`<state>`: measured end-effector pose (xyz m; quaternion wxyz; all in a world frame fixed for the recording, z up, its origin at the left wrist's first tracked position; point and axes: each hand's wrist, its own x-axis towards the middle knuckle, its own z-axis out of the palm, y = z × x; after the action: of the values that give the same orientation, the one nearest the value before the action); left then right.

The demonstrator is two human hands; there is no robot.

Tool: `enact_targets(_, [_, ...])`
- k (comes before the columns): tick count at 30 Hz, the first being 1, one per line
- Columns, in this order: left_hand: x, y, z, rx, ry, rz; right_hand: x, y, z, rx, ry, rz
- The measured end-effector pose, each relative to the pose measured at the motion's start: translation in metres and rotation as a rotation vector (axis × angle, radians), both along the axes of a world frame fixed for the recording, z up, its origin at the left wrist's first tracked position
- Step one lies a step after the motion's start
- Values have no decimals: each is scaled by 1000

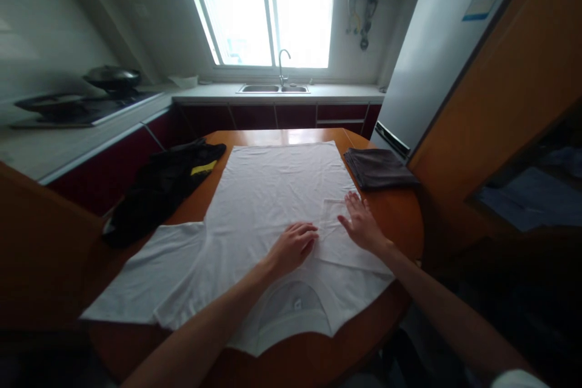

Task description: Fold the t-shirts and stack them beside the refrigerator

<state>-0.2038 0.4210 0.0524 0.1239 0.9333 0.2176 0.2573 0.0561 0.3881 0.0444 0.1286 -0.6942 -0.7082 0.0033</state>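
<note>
A white T-shirt (264, 200) lies spread over the wooden table, its neckline toward me and its hem at the far side. The sleeve on the left stretches out flat, while the one on the right is folded inward over the body of the shirt. My right hand (361, 224) rests flat on this folded sleeve, fingers spread. Just left of it, my left hand (295, 245) lies on the shirt above the collar, its fingers slightly bent and holding nothing.
On the table's left is a black garment (159, 185) with a yellow patch; a folded dark grey cloth (379, 168) lies at the right. Beyond the round-edged table (400, 218) are a counter with a sink (259, 89), a stove (86, 110) and a fridge (431, 54).
</note>
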Motion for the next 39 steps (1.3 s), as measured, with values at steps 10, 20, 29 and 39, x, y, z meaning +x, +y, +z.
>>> enact_targets(10, [-2, 1, 2, -67, 18, -16, 15, 8, -17, 49, 17, -70])
enact_targets(20, [0, 2, 1, -78, 3, -18, 13, -3, -14, 49, 46, 14])
enact_targets(29, [0, 2, 2, -103, 48, -67, -2, -22, -8, -8, 32, 162])
enact_targets(39, [1, 0, 1, -106, 33, -67, 17, -11, -10, 33, 22, 29])
